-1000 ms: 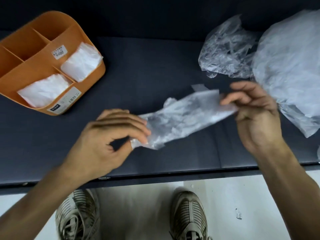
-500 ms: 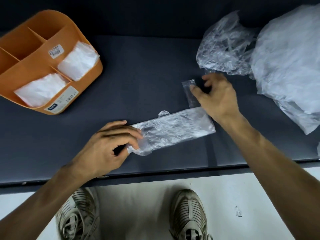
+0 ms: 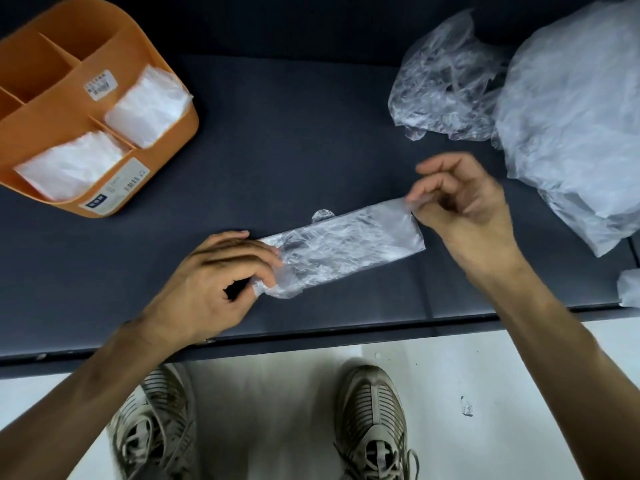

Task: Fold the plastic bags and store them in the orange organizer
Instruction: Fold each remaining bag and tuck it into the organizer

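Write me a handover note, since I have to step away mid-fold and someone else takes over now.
Left hand pinches the near end of the bag strip, which lies flat on the dark table. Right hand pinches the strip's far corner.
Orange organizer sits far left with two folded bags in its front compartments.
Left: finish folding this strip, store it, then fold the crumpled bags and large pile at right.
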`<state>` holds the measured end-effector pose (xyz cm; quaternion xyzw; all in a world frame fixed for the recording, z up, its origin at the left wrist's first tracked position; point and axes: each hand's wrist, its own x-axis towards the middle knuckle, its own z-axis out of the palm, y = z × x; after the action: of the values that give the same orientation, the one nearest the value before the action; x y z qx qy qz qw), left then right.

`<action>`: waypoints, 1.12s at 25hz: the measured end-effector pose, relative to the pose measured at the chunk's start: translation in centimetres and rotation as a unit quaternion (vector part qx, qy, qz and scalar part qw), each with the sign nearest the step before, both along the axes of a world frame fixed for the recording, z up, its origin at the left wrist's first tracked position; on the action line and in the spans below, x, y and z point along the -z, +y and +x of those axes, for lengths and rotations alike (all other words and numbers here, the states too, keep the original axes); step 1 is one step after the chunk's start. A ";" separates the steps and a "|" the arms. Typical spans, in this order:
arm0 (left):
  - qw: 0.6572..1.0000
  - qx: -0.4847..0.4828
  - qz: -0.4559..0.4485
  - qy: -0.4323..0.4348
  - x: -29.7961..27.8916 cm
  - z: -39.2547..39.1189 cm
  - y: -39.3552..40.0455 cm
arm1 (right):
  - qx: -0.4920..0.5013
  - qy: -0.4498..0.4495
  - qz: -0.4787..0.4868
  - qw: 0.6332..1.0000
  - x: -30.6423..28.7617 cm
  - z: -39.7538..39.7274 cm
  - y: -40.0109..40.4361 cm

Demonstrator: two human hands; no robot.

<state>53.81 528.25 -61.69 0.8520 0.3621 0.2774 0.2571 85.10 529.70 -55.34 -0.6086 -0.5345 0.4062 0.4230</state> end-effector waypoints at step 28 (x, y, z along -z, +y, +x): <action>0.944 -0.196 -0.262 -0.046 -3.7 5.2 -1.1 | 0.008 -0.073 -0.080 0.994 4.0 -6.1 -5.6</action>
<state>59.01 527.20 -58.04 0.6533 0.5696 0.2564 0.4278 78.97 524.07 -59.30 -0.6726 -0.5247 0.3992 0.3360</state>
